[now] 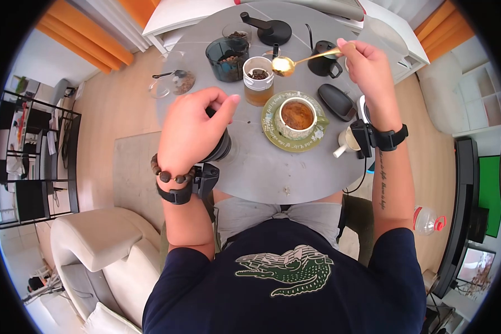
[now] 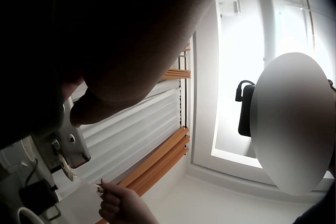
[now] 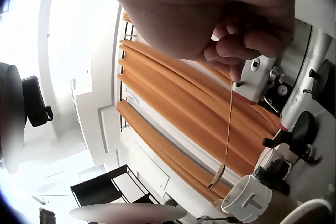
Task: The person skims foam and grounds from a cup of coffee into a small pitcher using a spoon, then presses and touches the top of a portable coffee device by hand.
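Note:
My right hand [image 1: 367, 69] pinches the end of a gold spoon [image 1: 312, 57] between thumb and fingers. In the head view the spoon's bowl hangs beside the rim of a white-topped jar [image 1: 258, 83] with dark beans in it. The right wrist view shows the spoon [image 3: 226, 153] pointing down towards the white collar [image 3: 247, 198]. My left hand [image 1: 195, 128] grips the top of a black cylinder [image 1: 224, 147], mostly hidden under the palm. Between the hands, a cup [image 1: 298, 118] of foamy brown coffee stands on a green lettered saucer [image 1: 271, 133].
Behind the jar are a blue-grey container [image 1: 220, 53] of beans, a glass bowl [image 1: 236, 30] and a black crank lid [image 1: 274, 32]. At right stand a black kettle [image 1: 322, 61], a black oblong dish [image 1: 337, 102] and a small white vessel [image 1: 348, 140]. A glass with beans [image 1: 183, 82] stands left.

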`<action>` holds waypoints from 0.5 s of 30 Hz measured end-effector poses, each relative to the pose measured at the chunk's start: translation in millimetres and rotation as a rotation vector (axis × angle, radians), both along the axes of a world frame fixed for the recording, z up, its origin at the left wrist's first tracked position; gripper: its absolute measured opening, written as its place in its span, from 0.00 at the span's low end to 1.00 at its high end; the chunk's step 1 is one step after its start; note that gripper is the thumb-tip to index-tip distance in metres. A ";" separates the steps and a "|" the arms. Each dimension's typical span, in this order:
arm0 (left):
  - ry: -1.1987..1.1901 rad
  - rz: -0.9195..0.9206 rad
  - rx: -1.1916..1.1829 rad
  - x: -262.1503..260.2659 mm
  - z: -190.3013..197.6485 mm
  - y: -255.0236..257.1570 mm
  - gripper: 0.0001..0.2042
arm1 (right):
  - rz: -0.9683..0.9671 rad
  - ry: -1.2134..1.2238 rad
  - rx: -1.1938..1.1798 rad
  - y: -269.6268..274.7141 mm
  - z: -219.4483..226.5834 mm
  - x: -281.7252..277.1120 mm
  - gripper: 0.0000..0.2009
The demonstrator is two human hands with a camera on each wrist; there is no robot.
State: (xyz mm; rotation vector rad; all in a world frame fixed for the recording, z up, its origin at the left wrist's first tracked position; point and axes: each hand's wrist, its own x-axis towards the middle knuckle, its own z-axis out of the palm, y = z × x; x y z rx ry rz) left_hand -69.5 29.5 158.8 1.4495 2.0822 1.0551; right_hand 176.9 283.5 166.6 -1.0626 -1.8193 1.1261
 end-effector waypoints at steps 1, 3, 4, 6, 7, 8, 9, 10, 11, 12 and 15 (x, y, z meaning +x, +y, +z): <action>-0.003 -0.009 0.005 0.2 0.6 -0.2 0.16 | -0.014 -0.002 0.094 -2.7 2.8 -7.9 0.19; -0.003 -0.002 0.003 1.1 2.9 -0.4 0.16 | -0.026 -0.003 0.192 -13.0 6.0 -24.0 0.18; -0.005 0.000 -0.004 1.6 3.7 -0.3 0.16 | -0.040 0.008 0.266 -23.0 5.0 -31.3 0.18; -0.001 0.004 -0.002 1.7 2.8 0.1 0.16 | -0.061 -0.037 0.535 -30.0 -7.8 -39.7 0.14; 0.003 0.004 -0.004 1.6 2.7 0.1 0.16 | -0.060 -0.035 0.536 -35.7 -12.0 -41.9 0.14; 0.005 0.006 -0.003 1.6 3.5 0.0 0.16 | -0.010 -0.071 0.682 -45.8 -15.0 -42.6 0.12; 0.014 0.004 -0.010 1.6 4.3 0.0 0.16 | 0.039 -0.108 0.828 -54.9 -16.3 -42.1 0.09; 0.023 0.002 -0.016 1.7 4.9 0.2 0.16 | 0.061 -0.102 0.884 -60.6 -16.4 -41.0 0.06; 0.024 0.002 -0.015 1.6 4.9 0.3 0.16 | 0.061 -0.101 0.885 -59.6 -18.2 -40.7 0.06; 0.013 0.003 -0.017 1.6 4.6 0.3 0.16 | 0.068 -0.057 0.980 -57.8 -21.9 -40.0 0.05; -0.003 -0.004 -0.013 1.5 3.1 1.3 0.17 | 0.095 -0.017 1.114 -54.4 -28.7 -36.2 0.05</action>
